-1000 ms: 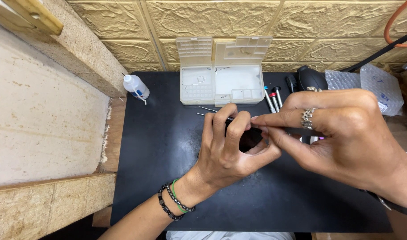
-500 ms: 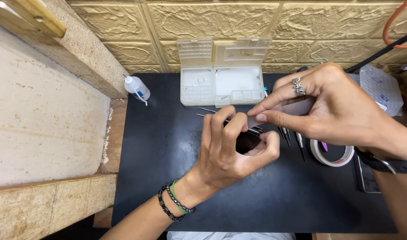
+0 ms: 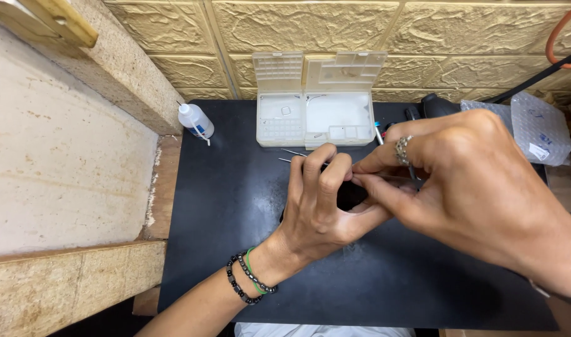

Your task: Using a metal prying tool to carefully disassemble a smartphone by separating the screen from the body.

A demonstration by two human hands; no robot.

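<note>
My left hand [image 3: 319, 200] reaches in from below, wearing bead bracelets [image 3: 248, 284] on the wrist. It is curled around a small black object [image 3: 349, 195] held just above the black mat [image 3: 235, 206]. My right hand [image 3: 472, 187], with a ring [image 3: 402, 150] on one finger, comes in from the right. Its thumb and forefinger are pinched together at the top of that black object, touching my left fingertips. Most of the object is hidden by my fingers. Whether my right fingers also hold a small part or tool cannot be seen.
An open clear plastic parts box [image 3: 316, 100] stands at the back of the mat against the stone-pattern wall. A small white squeeze bottle [image 3: 195, 120] lies at the mat's back left. Thin metal tweezers [image 3: 291, 151] lie before the box. A bubble-wrap bag [image 3: 538, 128] sits at the right.
Half a second ago my right hand was lifted away to the upper right over the tools. It has come back down and left, pinching at the black object again. My left hand stayed put.
</note>
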